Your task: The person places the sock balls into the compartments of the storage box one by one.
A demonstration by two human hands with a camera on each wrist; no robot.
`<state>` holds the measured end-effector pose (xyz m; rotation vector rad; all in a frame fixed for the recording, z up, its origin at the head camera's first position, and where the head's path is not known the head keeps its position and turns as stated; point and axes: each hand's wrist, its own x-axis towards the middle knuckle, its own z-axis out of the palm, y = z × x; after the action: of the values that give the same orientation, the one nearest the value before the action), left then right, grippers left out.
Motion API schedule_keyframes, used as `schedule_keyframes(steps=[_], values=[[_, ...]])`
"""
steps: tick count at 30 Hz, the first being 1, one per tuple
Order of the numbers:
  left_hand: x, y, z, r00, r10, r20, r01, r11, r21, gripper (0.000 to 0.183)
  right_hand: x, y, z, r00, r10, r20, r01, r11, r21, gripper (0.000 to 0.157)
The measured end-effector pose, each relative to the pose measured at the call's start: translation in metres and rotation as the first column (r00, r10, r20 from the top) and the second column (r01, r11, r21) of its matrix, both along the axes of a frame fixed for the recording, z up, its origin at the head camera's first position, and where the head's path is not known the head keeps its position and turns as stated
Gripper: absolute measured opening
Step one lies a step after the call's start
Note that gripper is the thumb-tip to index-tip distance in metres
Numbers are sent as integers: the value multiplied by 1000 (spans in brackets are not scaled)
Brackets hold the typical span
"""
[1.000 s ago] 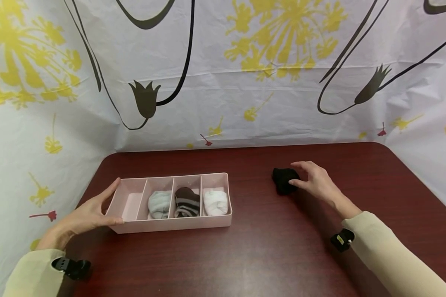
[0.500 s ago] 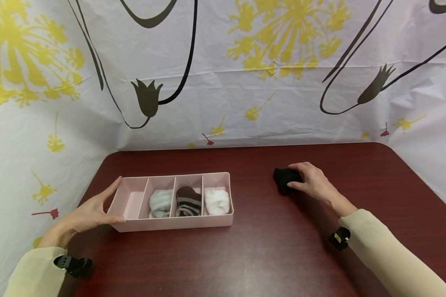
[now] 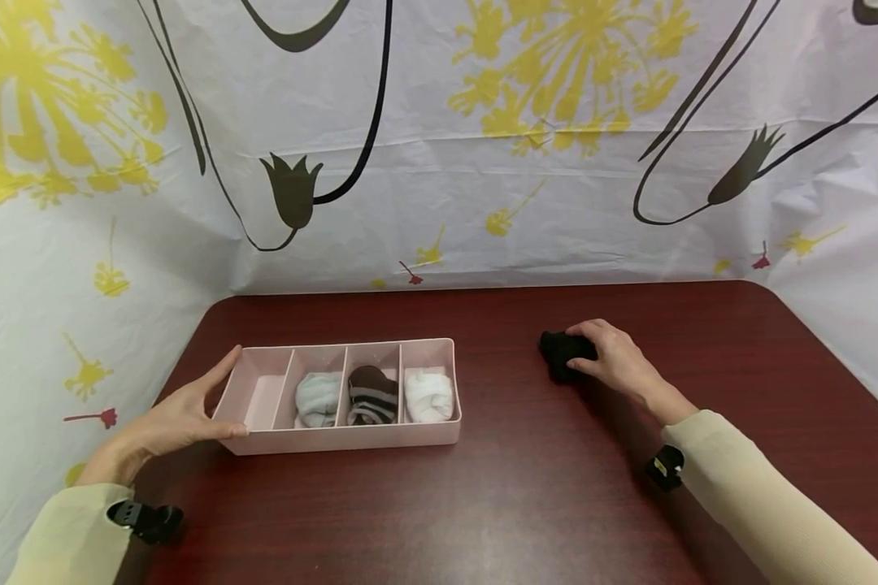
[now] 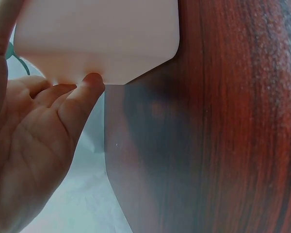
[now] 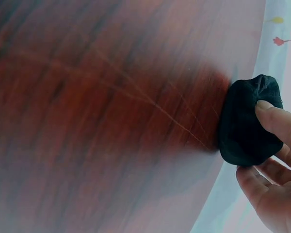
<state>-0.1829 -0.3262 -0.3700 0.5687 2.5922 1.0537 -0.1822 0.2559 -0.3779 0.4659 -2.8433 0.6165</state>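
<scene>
A long pink organizer box (image 3: 344, 441) with a row of compartments sits on the table's left side. My left hand (image 3: 171, 416) grips its left end, thumb at the near corner and fingers at the far one. In the left wrist view the thumb (image 4: 89, 90) presses the box's end. The leftmost compartment is bare; the others hold light grey socks (image 3: 318, 400), brown-and-grey striped socks (image 3: 373, 396) and white socks (image 3: 429, 396), all balled up. To the right, my right hand (image 3: 618, 361) pinches a balled-up black sock (image 5: 247, 124) between thumb and fingers, low at the tabletop.
The dark red wooden table (image 3: 483, 512) has rounded far corners. A white sheet (image 3: 424, 179) with yellow and dark flower prints hangs behind it and at both sides. Black wrist cameras sit at the left sleeve (image 3: 73, 532) and the right sleeve (image 3: 761, 496).
My right thumb and fingers have closed in on the black sock. The left hand keeps its grip on the box, and the whole head view has shifted slightly.
</scene>
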Motion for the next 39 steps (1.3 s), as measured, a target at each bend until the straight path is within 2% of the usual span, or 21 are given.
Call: schedule_keyframes(steps=[6,12,23,33,39], values=[[0,0,0,1000,-4,-5,4,1000,1,111,0,-1,-1,1000,5,-5,-5,1000,13,35],[0,0,0,1000,-5,2,5,1000,2,111,-1,0,-6,996,35,-82,-33,999,24,31],[0,0,0,1000,2,16,-2,1000,11,111,-2,-8,-5,983,17,-183,-24,999,-36,29],[1,-1,0,1000,12,7,-12,1000,-3,110,0,-40,14,994,21,-103,-33,993,-117,27],[1,0,0,1000,10,20,-10,1000,18,110,1,-64,25,993,54,-108,-70,987,-146,28]])
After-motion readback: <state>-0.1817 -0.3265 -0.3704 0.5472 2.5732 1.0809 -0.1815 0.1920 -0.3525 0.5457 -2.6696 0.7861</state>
